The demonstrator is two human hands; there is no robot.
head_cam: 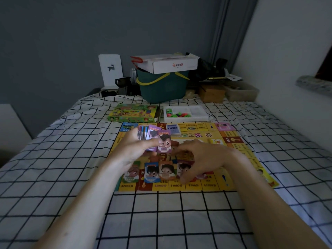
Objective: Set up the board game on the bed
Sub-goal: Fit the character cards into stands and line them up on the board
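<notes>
Four piles of play money lay in a row along the near edge of the game board on the bed. Left hand pinched a fanned wad of notes; right hand, fingers curled, reached onto the piles. Sorting by denomination and squaring each pile would serve best.

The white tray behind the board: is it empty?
No: the white tray holds red, green and blue playing pieces at its left side.
</notes>
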